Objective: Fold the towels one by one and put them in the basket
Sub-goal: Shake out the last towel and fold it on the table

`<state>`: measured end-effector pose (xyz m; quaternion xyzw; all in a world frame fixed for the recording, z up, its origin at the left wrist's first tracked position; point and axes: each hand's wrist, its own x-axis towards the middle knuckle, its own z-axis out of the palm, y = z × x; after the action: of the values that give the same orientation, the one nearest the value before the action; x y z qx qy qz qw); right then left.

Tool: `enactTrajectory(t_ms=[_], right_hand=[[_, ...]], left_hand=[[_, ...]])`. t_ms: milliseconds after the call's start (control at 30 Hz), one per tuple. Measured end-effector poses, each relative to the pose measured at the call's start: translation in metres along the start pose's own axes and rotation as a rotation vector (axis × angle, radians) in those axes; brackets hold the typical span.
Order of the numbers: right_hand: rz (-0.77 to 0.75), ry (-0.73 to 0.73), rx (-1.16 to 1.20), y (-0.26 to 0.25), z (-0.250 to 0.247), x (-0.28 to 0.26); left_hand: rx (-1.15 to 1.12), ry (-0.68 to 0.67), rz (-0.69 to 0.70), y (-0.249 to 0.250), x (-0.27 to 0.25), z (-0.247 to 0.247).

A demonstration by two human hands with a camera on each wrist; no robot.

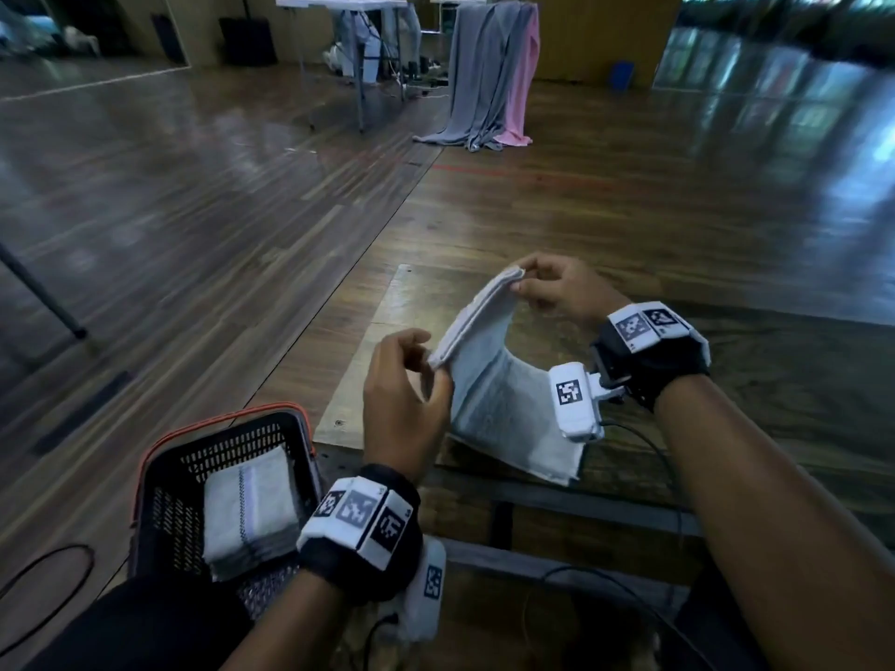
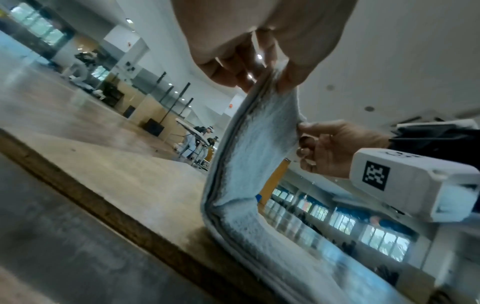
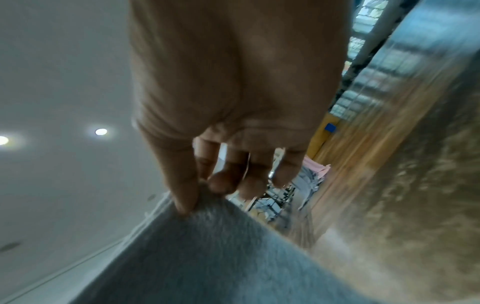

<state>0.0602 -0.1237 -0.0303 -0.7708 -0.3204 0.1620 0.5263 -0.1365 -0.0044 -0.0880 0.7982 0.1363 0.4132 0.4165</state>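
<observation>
A white towel [image 1: 503,394], doubled over, lies with its near end on the wooden table [image 1: 726,389] while its far edge is lifted. My left hand [image 1: 426,375] pinches the lifted edge's near corner. My right hand [image 1: 528,283] pinches the far corner, thumb over cloth. The left wrist view shows the towel [image 2: 249,156] rising from the tabletop between my left hand [image 2: 270,80] and my right hand [image 2: 306,131]. My right hand [image 3: 200,197] pinches grey-white cloth [image 3: 207,257] in its own view. A black basket [image 1: 160,501] with an orange rim stands at my lower left, holding a folded towel [image 1: 247,510].
A pale board [image 1: 368,360] lies on the table under the towel. Cables [image 1: 644,447] run along the table's near side. Far off stand a folding table [image 1: 339,2] and grey and pink cloths [image 1: 494,75] draped to the wooden floor.
</observation>
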Motion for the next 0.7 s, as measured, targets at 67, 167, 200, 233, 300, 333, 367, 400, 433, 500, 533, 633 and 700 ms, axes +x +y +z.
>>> enactTrajectory(t_ms=[67, 167, 200, 233, 300, 333, 367, 400, 433, 500, 533, 633, 700], right_hand=[[0.107, -0.03, 0.062, 0.015, -0.007, -0.007], [0.301, -0.046, 0.152, 0.044, -0.018, -0.019], [0.349, -0.026, 0.087, 0.055, -0.023, -0.023], [0.381, -0.015, -0.025, 0.066, -0.028, -0.027], [0.419, -0.052, -0.212, 0.082, -0.037, -0.036], [0.437, -0.069, -0.267, 0.088, -0.039, -0.04], [0.445, -0.064, -0.307, 0.092, -0.041, -0.044], [0.443, -0.037, -0.324, 0.097, -0.042, -0.045], [0.435, 0.002, -0.325, 0.101, -0.042, -0.046], [0.395, 0.063, -0.32, 0.106, -0.038, -0.047], [0.383, 0.069, -0.338, 0.109, -0.037, -0.047], [0.413, 0.061, -0.551, 0.103, -0.033, -0.052], [0.423, 0.104, -0.681, 0.091, -0.029, -0.06]], left_hand=[[0.004, -0.106, 0.055, 0.002, -0.008, 0.009], [0.037, -0.299, 0.118, 0.002, -0.024, 0.029], [0.076, -0.359, 0.147, 0.002, -0.029, 0.036], [0.119, -0.416, 0.176, 0.002, -0.035, 0.043], [0.203, -0.52, 0.237, 0.002, -0.045, 0.057], [0.245, -0.566, 0.263, 0.002, -0.05, 0.064], [0.285, -0.605, 0.283, 0.003, -0.054, 0.07], [0.325, -0.638, 0.297, 0.003, -0.056, 0.076], [0.369, -0.67, 0.305, 0.004, -0.059, 0.081], [0.442, -0.747, 0.296, 0.004, -0.062, 0.087], [0.452, -0.78, 0.278, 0.005, -0.062, 0.089], [0.38, -0.783, 0.164, 0.009, -0.05, 0.09], [0.385, -0.742, 0.107, 0.007, -0.024, 0.093]])
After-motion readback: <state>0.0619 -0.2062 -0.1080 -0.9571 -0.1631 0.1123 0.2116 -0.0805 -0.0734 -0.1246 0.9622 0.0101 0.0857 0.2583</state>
